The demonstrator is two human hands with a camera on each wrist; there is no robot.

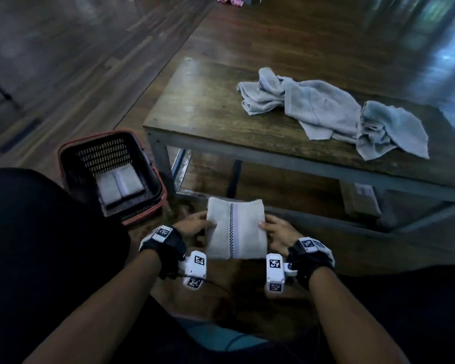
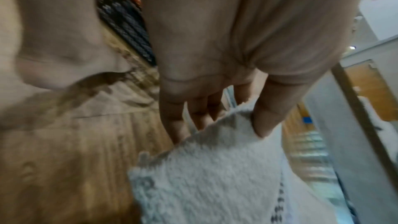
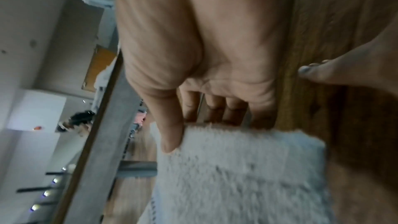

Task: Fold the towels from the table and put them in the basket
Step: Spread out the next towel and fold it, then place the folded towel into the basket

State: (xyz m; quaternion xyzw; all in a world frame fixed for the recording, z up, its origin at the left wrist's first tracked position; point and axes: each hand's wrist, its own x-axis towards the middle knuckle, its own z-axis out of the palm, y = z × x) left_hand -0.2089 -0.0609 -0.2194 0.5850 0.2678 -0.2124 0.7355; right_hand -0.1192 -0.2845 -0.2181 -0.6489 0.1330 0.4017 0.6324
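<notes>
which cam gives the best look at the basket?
Head view: the whole basket shows on the floor left of the table, a folded towel inside. Left wrist catches only a blurred strip of mesh and rim. Right wrist shows none of it.

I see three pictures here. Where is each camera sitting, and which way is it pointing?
Head: worn on the head, looking forward and down at the folded towel, basket and table; shows both forearms, left hand and right hand.
Left wrist: worn on the left wrist, looking along the palm to the fingers holding the towel's edge.
Right wrist: worn on the right wrist, looking along the hand to its thumb on the towel; a bare foot shows.
Shared: all three see the folded towel.
</notes>
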